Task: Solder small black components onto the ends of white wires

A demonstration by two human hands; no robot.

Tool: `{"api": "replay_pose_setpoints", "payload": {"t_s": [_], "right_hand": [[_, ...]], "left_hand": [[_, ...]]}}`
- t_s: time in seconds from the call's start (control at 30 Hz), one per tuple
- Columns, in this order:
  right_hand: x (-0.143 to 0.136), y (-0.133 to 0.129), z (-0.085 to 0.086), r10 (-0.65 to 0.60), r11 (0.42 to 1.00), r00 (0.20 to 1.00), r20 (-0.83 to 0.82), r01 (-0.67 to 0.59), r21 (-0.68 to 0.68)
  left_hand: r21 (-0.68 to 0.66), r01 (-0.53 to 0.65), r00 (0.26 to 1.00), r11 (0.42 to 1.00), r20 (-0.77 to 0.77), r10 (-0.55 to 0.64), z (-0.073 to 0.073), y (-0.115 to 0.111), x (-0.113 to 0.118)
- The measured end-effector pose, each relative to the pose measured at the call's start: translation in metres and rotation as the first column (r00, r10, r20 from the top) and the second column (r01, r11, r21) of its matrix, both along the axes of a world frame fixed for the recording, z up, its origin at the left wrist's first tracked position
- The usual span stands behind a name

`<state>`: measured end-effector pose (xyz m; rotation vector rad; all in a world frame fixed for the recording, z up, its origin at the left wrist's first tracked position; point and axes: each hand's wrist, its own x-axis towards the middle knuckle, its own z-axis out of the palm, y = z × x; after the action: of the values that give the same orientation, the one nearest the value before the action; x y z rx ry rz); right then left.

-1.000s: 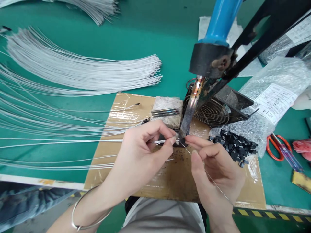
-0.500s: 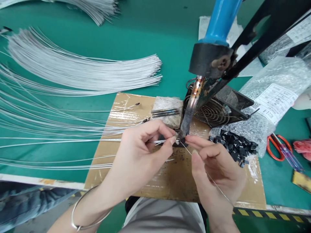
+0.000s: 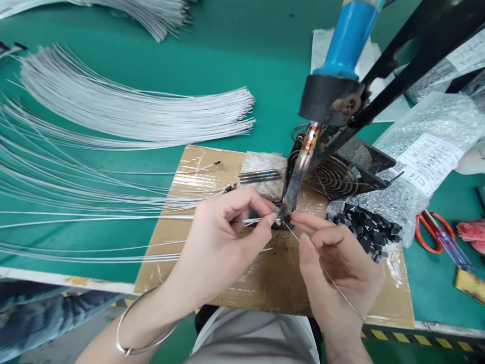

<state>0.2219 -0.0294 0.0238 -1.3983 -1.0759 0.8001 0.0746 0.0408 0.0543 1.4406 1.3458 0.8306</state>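
Note:
Under the tip of a blue-handled soldering iron (image 3: 297, 182), my left hand (image 3: 235, 237) pinches white wires (image 3: 174, 217) between thumb and forefinger. Their ends reach the iron's tip, where the exact contact is too small to make out. My right hand (image 3: 337, 263) is just right of the tip, its fingers closed on a thin solder wire (image 3: 341, 293) that runs from the tip across the palm. Both hands are above a tape-covered cardboard sheet (image 3: 265, 283).
Bundles of white wires (image 3: 132, 111) lie at the left. Behind the iron stands a black fan (image 3: 333, 174). To the right are small black parts (image 3: 371, 227), bubble wrap bags (image 3: 447, 121) and red-handled scissors (image 3: 428, 235). A person's jeans (image 3: 45, 318) show at the lower left.
The view has shifted slightly, so the iron and wires appear a little further right and lower. Both hands keep nearly the same pose at the iron's tip.

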Motion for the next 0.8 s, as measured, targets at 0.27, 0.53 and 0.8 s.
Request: {"api": "replay_pose_setpoints", "payload": {"t_s": [0.27, 0.53, 0.8], "right_hand": [[-0.0018, 0.0016, 0.0033, -0.013, 1.000, 1.000, -0.023, 0.014, 0.007], [-0.0036, 0.0031, 0.0048, -0.043, 0.999, 0.999, 0.020, 0.044, -0.015], [-0.0031, 0.0029, 0.0039, -0.038, 0.999, 0.996, 0.085, 0.038, 0.004]], "left_hand": [[0.032, 0.005, 1.000, 0.999, -0.015, -0.005, -0.0006, 0.0003, 0.0017], [0.053, 0.014, 1.000, 0.999, -0.017, -0.013, -0.0030, 0.0005, 0.0008], [0.049, 0.013, 0.999, 0.999, -0.036, -0.011, -0.0014, -0.0001, 0.0014]]}}
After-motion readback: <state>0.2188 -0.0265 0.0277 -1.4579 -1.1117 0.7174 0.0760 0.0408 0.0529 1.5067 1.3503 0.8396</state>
